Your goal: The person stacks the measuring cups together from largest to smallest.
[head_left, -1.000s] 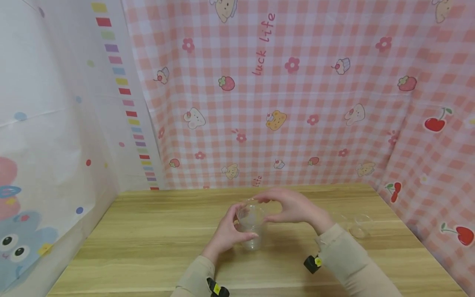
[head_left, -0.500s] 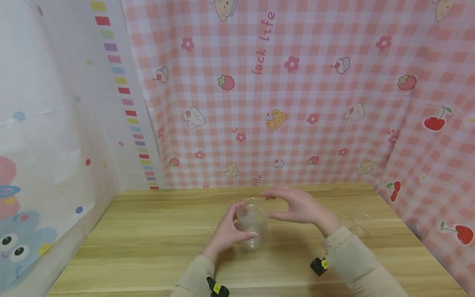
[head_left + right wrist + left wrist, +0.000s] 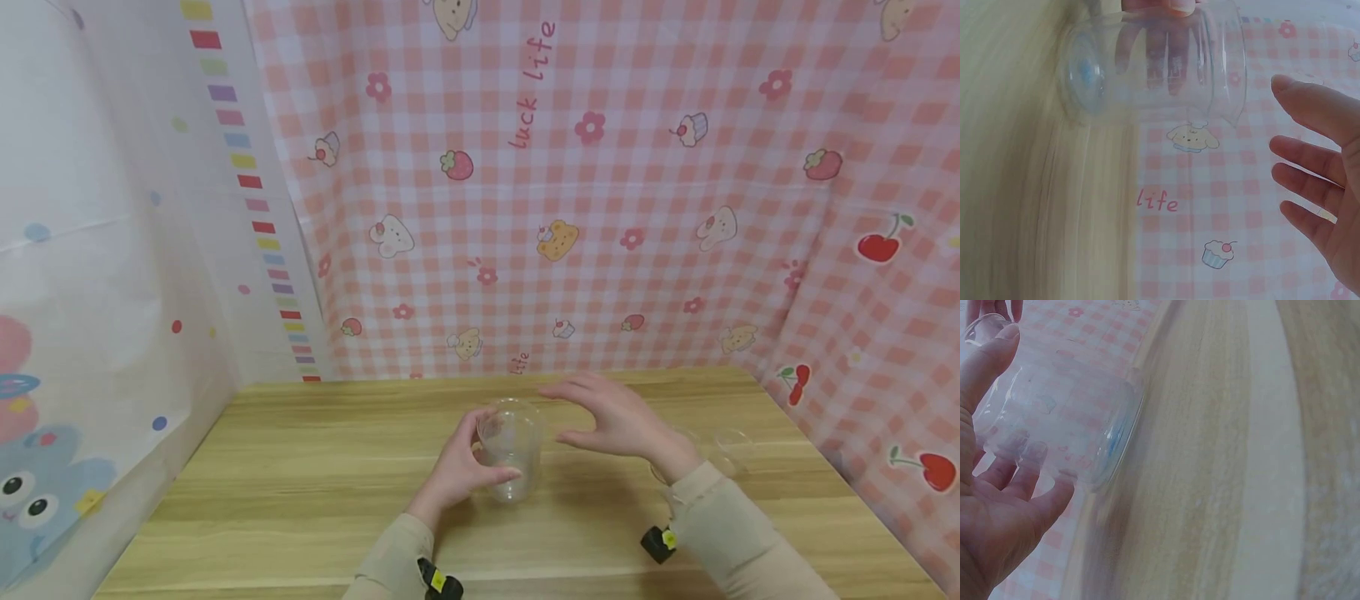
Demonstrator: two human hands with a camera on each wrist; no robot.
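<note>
Because the clear cup has thin, smooth-looking walls and only the left hand steadies it, the likeliest trouble would be a slip or a tip. Too hard a squeeze might dent the wall; too light a hold could let it turn, and a careless sweep of the right hand might knock the rim. The right forearm also passes close to more clear vessels, so a backward pull could catch them, their outlines being faint against the bench.

The cup is near the middle of the bench, apparently resting on its base. Its mouth points up, and its long axis runs roughly vertical. Whether a second cup is nested inside cannot be told.

The left hand's fingers curl round the wall, with the thumb on the near side. The right hand's fingers are spread, well parted from the thumb, holding nothing, just beside the rim without touching it.
</note>
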